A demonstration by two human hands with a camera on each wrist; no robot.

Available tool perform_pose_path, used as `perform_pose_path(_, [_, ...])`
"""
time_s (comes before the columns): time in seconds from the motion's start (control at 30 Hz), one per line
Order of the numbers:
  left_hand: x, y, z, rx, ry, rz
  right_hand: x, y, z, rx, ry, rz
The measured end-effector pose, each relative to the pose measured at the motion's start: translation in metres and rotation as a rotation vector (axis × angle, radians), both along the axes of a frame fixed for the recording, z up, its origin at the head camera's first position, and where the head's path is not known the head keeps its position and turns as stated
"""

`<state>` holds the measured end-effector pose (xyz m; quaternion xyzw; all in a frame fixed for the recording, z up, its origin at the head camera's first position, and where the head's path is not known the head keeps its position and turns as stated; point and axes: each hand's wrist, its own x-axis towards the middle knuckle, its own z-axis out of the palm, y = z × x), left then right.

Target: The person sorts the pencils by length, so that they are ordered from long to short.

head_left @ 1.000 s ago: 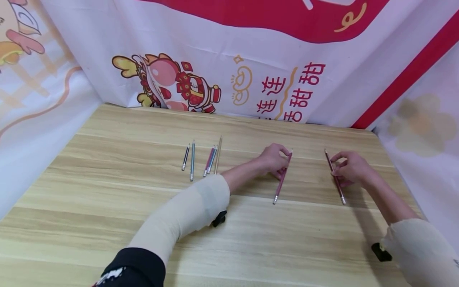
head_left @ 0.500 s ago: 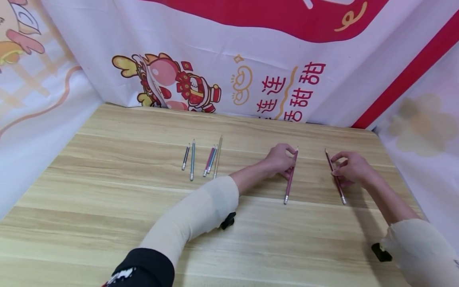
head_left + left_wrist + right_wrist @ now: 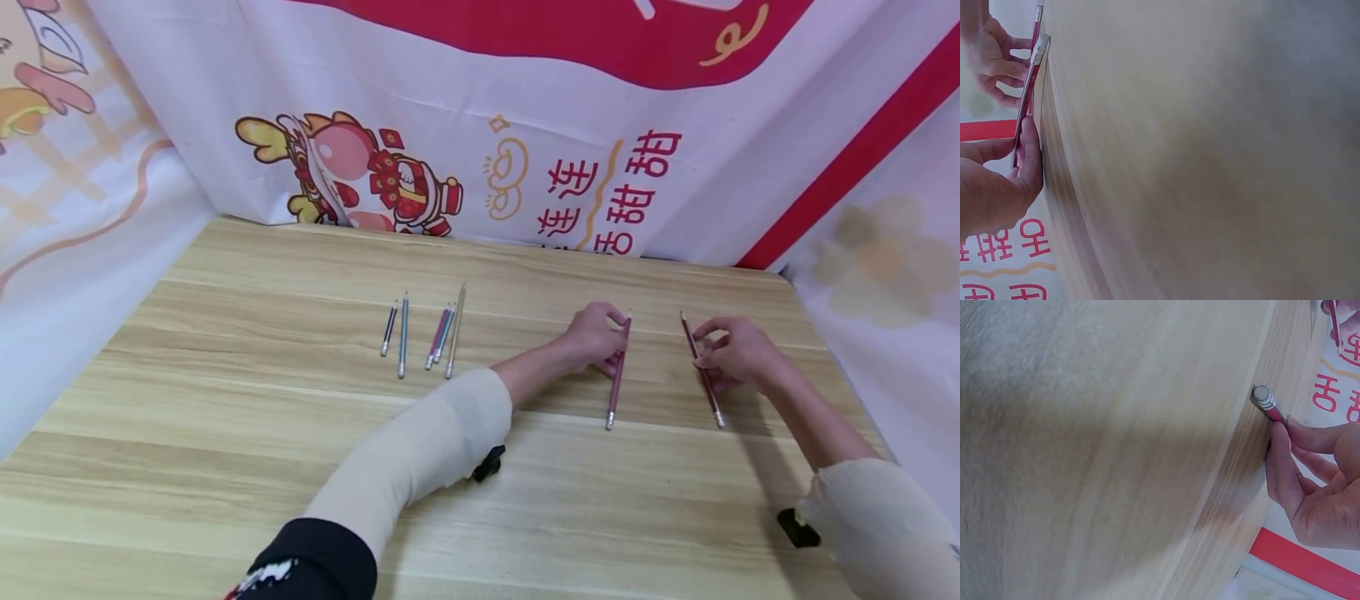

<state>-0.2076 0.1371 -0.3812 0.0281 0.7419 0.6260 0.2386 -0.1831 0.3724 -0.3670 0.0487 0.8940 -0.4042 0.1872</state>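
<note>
My left hand [image 3: 596, 337] pinches a pinkish-red pencil [image 3: 617, 383] between thumb and fingers, right of the table's middle. Its white eraser end points toward me, and in the left wrist view the pencil [image 3: 1032, 81] slants up from the fingertips. Farther right, my right hand [image 3: 733, 352] holds a dark red pencil [image 3: 708, 388] by its middle, also eraser end toward me. The right wrist view shows that pencil's metal ferrule and eraser [image 3: 1264, 397] close over the wood, with thumb and fingers around the shaft. A gap of bare table separates the two pencils.
Left of my left arm lie several pencils: a short dark blue pencil [image 3: 388, 328], a teal pencil [image 3: 402, 335], a pink pencil [image 3: 436, 338], a blue pencil [image 3: 444, 332] and a natural-wood pencil [image 3: 456, 332]. A printed cloth [image 3: 465, 100] hangs behind the wooden table [image 3: 225, 433].
My left hand has moved right with its pinkish-red pencil, bringing it nearer the dark red one. The natural-wood pencil's eraser end has come out from behind the left sleeve. My right hand has stayed still.
</note>
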Motion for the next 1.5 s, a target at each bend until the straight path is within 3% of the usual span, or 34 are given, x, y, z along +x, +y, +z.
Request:
perform_pose_path(0.4, [0.002, 0.017, 0.004, -0.079, -0.006, -0.006, 0.001, 0.0, 0.0, -0.006, -0.005, -0.007])
perform_pose_path(0.7, [0.002, 0.026, 0.005, -0.08, -0.025, 0.009, 0.001, 0.0, 0.001, -0.006, -0.01, -0.005])
perform_pose_path(1.03, [-0.001, 0.038, 0.003, -0.164, 0.004, 0.023, 0.001, 0.0, 0.0, -0.006, -0.004, -0.006])
perform_pose_path(1.5, [-0.005, 0.048, 0.001, -0.211, 0.009, 0.051, 0.0, 0.001, 0.0, 0.009, -0.015, -0.007])
